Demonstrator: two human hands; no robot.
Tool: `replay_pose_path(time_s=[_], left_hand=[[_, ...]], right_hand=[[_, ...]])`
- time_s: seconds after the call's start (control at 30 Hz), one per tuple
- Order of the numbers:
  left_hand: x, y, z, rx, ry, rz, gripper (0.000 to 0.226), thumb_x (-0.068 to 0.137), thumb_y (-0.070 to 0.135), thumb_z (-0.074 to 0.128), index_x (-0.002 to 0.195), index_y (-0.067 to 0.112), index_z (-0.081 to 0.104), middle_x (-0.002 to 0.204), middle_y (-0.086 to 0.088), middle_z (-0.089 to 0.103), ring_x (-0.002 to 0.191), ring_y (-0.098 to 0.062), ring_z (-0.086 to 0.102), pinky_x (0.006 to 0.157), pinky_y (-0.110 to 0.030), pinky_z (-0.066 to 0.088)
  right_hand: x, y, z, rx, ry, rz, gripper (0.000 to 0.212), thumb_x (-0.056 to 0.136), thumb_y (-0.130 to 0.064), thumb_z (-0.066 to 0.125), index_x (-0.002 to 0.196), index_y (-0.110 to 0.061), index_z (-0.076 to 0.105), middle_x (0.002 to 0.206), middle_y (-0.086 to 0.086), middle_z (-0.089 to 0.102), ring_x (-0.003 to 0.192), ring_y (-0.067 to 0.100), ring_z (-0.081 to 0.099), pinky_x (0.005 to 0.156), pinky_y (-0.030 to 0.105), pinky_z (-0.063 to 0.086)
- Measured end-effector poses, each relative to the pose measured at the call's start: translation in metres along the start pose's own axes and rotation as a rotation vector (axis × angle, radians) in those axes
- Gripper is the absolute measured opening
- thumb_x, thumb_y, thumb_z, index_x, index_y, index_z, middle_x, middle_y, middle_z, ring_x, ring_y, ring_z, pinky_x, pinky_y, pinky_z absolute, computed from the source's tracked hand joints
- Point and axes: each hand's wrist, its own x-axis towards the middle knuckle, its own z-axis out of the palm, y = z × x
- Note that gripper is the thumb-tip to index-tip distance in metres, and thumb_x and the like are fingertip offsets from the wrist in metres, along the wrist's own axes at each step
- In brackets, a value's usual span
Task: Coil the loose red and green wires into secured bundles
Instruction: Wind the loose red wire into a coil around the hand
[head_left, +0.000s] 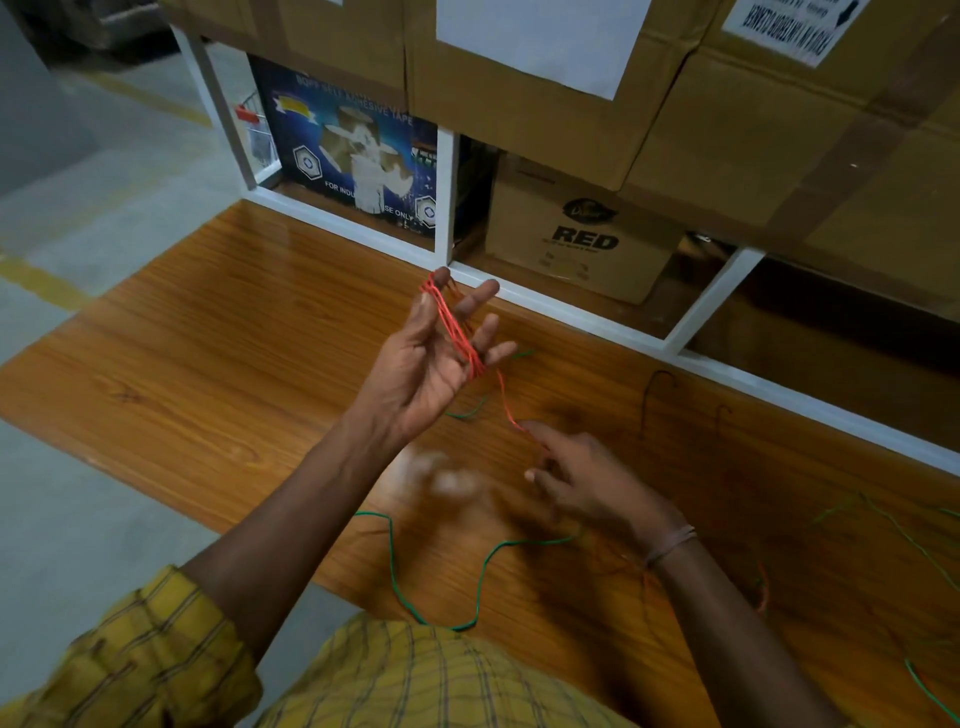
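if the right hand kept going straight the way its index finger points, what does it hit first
Likely the red wire stretched down from the coil on the left hand; the right hand is blurred, and its fingertip looks already at that strand. Depth is unclear.

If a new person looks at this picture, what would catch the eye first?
Probably the red wire, looped several times around the spread fingers of the raised left hand at centre. Its free end runs down to the blurred right hand, while a loose green wire curls on the wooden table below.
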Motion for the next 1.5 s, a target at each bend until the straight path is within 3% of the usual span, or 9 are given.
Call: replay_pose_path(time_s=[0.17,0.27,0.47,0.7,0.8,0.93,1.07,1.3,1.5], left_hand=[[0.006,0.001,-0.006,0.274,0.134,0.134,0.041,0.115,0.035,0.036,0.156,0.037,0.035,0.165,-0.010,0.046,0.129,-0.052,0.064,0.114,-0.059,0.042],[0.009,0.002,-0.006,0.469,0.206,0.177,0.046,0.117,0.033,0.036,0.161,0.042,0.027,0.163,-0.002,0.047,0.127,-0.046,0.068,0.097,-0.042,0.051],[0.000,-0.006,-0.016,1.144,-0.026,0.255,0.051,0.116,0.026,0.044,0.164,0.030,0.029,0.164,-0.005,0.042,0.145,-0.027,0.054,0.108,-0.047,0.057],[-0.019,-0.006,-0.001,1.491,-0.288,-0.141,0.052,0.116,0.032,0.042,0.165,0.026,0.025,0.120,0.000,0.070,0.060,-0.013,0.072,0.063,-0.038,0.061],[-0.024,0.002,0.002,1.437,-0.325,-0.345,0.054,0.116,0.038,0.040,0.166,0.031,0.022,0.113,-0.011,0.079,0.049,-0.021,0.057,0.058,-0.036,0.054],[-0.031,0.012,0.011,1.195,-0.449,-0.697,0.040,0.117,0.037,0.037,0.153,0.019,0.037,0.116,-0.029,0.076,0.040,-0.011,0.040,0.105,-0.074,0.047],[-0.035,0.019,0.013,0.928,-0.574,-0.888,0.046,0.117,0.036,0.030,0.159,0.017,0.037,0.108,-0.037,0.068,0.037,-0.006,0.035,0.109,-0.069,0.048],[-0.040,0.030,0.014,0.486,-0.685,-0.903,0.053,0.115,0.032,0.024,0.166,0.019,0.025,0.100,-0.027,0.064,0.033,-0.002,0.033,0.117,-0.071,0.038],[-0.036,0.030,0.008,0.106,-0.606,-0.728,0.054,0.114,0.037,0.022,0.164,0.023,0.031,0.113,-0.027,0.065,0.034,-0.001,0.021,0.121,-0.070,0.029]], right_hand=[[-0.010,-0.012,-0.012,0.008,-0.154,0.048,0.023,0.105,-0.009,0.058,0.127,-0.014,0.060,0.085,0.008,0.082,0.065,0.014,0.077,0.059,0.015,0.054],[-0.016,-0.018,-0.019,-0.010,-0.211,-0.001,0.020,0.102,-0.007,0.060,0.117,-0.016,0.070,0.082,0.005,0.082,0.071,0.017,0.079,0.064,0.020,0.059],[-0.027,-0.029,-0.044,-0.085,-0.221,-0.162,0.032,0.096,-0.022,0.071,0.126,-0.033,0.071,0.063,-0.008,0.070,0.059,0.002,0.065,0.059,0.017,0.045],[-0.034,-0.025,-0.079,0.049,0.022,-0.194,0.012,0.090,-0.024,0.068,0.093,-0.032,0.077,0.068,0.008,0.059,0.063,0.024,0.055,0.058,0.038,0.043],[-0.032,-0.018,-0.085,0.094,0.156,-0.171,0.012,0.093,-0.021,0.070,0.091,-0.030,0.077,0.071,0.007,0.062,0.068,0.028,0.058,0.058,0.035,0.042],[-0.023,-0.011,-0.082,0.064,0.296,-0.097,0.019,0.096,-0.011,0.072,0.091,-0.029,0.077,0.072,0.005,0.064,0.070,0.024,0.059,0.059,0.024,0.043],[-0.015,-0.006,-0.077,0.029,0.402,-0.036,0.008,0.092,-0.018,0.079,0.094,-0.026,0.078,0.077,0.002,0.069,0.074,0.019,0.064,0.065,0.036,0.053],[-0.009,0.011,-0.067,0.155,0.378,-0.028,0.012,0.085,-0.031,0.085,0.092,-0.021,0.082,0.090,0.000,0.076,0.089,0.016,0.070,0.079,0.039,0.055],[-0.001,0.032,-0.048,0.228,0.339,-0.028,0.011,0.089,-0.008,0.081,0.099,-0.013,0.083,0.118,-0.001,0.075,0.124,-0.007,0.059,0.099,0.006,0.042]])
